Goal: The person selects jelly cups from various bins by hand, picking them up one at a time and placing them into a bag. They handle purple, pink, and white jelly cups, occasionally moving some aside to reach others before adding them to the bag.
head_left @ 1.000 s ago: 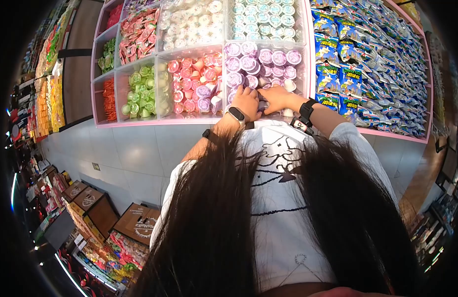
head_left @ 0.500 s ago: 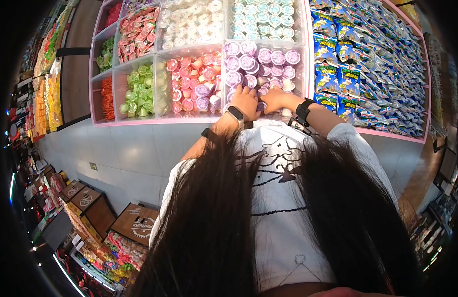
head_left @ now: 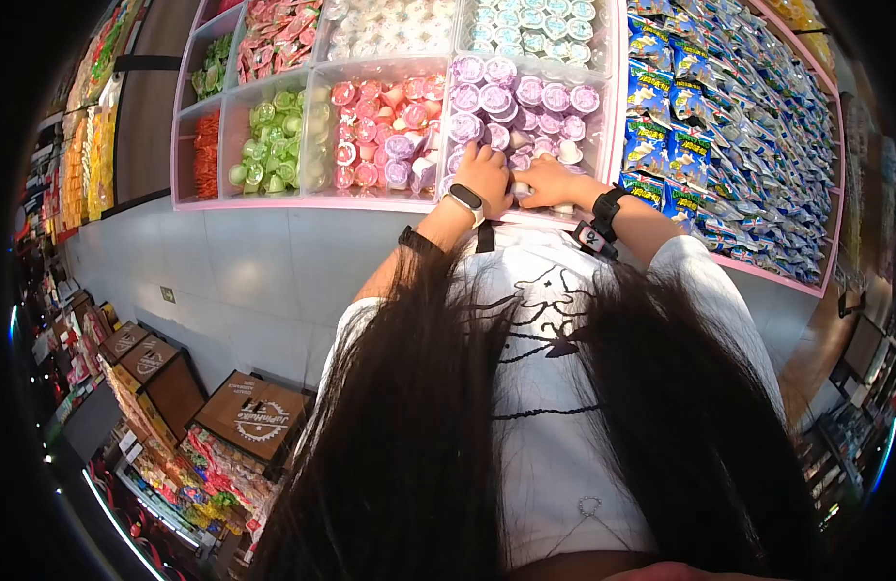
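My left hand point(head_left: 484, 181), with a light smart band on its wrist, reaches into the front of a compartment of purple-lidded jelly cups point(head_left: 501, 100). Its fingers are bent down over the cups, and their undersides are hidden. Close beside it, my right hand point(head_left: 551, 182) has its fingers curled round a small pale jelly cup point(head_left: 521, 191) at the front row. A black strap circles the right wrist. White cup bottoms show beside the right fingers, where some cups lie upside down or tilted.
Left of my hands are compartments of red and pink jelly cups point(head_left: 375, 121) and green ones point(head_left: 272, 136). White cups point(head_left: 390, 29) and blue-lidded cups point(head_left: 535, 27) fill the back. Blue snack packets point(head_left: 690, 107) lie at right. A pink rim point(head_left: 303, 203) edges the display; cartons point(head_left: 249, 416) stand behind, lower left.
The view has shifted, so the display sits slightly higher in the picture. Both hands stay at the front of the purple cups, with the right fingers drawn in round a cup.
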### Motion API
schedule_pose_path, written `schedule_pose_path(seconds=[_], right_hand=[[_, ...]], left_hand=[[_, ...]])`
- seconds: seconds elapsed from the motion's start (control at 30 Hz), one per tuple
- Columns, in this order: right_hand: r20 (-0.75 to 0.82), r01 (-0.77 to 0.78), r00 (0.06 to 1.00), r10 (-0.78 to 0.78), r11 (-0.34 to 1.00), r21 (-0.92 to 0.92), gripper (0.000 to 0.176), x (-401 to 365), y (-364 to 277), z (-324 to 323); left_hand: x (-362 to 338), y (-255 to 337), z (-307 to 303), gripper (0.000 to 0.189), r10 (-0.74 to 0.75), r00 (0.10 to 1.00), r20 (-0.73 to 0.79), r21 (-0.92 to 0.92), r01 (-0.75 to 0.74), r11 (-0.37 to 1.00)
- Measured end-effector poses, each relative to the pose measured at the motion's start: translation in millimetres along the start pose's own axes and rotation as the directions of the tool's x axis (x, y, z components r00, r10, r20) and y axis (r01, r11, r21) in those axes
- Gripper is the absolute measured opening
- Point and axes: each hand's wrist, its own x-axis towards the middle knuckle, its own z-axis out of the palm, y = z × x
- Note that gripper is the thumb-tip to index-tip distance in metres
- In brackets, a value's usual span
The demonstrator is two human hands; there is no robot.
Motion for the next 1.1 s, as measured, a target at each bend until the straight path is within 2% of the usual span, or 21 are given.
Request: schedule_pose_path(seconds=[0.1,0.23,0.27,0.37,0.57,0.7,0.8,0.9,0.93,0.97,1.03,1.07,1.1], right_hand=[[0.138,-0.013,0.990,-0.006,0.991,0.136,0.050,-1.6,1.6,-12.3],[0.034,0.007,0.999,-0.011,0.995,0.100,0.050,-1.0,1.3,-0.8],[0.033,-0.006,0.999,0.001,0.990,0.144,0.050,-3.2,0.8,-1.8],[-0.119,-0.064,0.989,0.083,0.986,0.156,0.048,-12.9,-5.6,5.1],[-0.230,-0.078,0.966,0.115,0.983,0.165,0.046,-19.9,-13.6,3.2],[-0.346,-0.079,0.929,0.133,0.983,0.165,0.045,-20.4,-16.8,7.2],[-0.351,-0.107,0.924,0.155,0.983,0.151,0.046,-24.1,-22.6,-1.5],[-0.489,-0.098,0.856,0.169,0.981,0.168,0.046,-26.6,-20.9,-2.8],[-0.545,-0.121,0.815,0.198,0.977,0.174,0.044,-27.2,-20.8,-2.7],[-0.552,-0.105,0.777,0.303,0.927,0.360,0.044,-27.8,-20.6,-2.6],[-0.500,-0.039,0.702,0.508,0.728,0.684,0.043,-28.8,-21.6,-7.0],[-0.529,-0.019,0.647,0.549,0.705,0.709,0.041,-32.9,-20.2,-10.7],[-0.560,0.110,0.625,0.544,0.649,0.753,0.040,-33.6,-17.3,-12.9]], left_hand=[[-1.7,-0.5,0.1,0.042,-0.007,1.000,0.006,-0.012,0.007,1.000],[-1.7,0.4,-2.6,0.042,-0.012,0.999,0.030,-0.016,0.012,1.000],[-1.7,-0.7,-2.6,0.043,-0.016,1.000,0.017,-0.023,0.016,1.000],[-2.3,-0.2,-0.7,0.044,-0.029,0.999,-0.020,-0.038,0.028,0.999],[0.2,4.9,3.1,0.045,-0.104,0.994,-0.045,-0.080,0.100,0.992],[-3.5,10.5,-3.0,0.042,-0.102,0.983,-0.155,-0.110,0.085,0.990],[-8.1,14.3,-16.6,0.038,-0.129,0.964,-0.234,-0.211,0.079,0.974],[-14.1,14.2,-21.6,0.035,-0.193,0.857,-0.478,-0.265,0.069,0.962],[-19.2,14.4,-28.6,0.033,-0.227,0.842,-0.490,-0.281,0.094,0.955],[-24.4,13.5,-29.3,0.032,-0.255,0.818,-0.516,-0.295,0.110,0.949],[-34.4,8.0,-30.7,0.030,-0.307,0.764,-0.568,-0.321,0.137,0.937],[-39.9,5.8,-31.9,0.027,-0.340,0.727,-0.597,-0.342,0.153,0.927],[-45.1,2.4,-29.9,0.027,-0.377,0.703,-0.604,-0.362,0.180,0.915]])
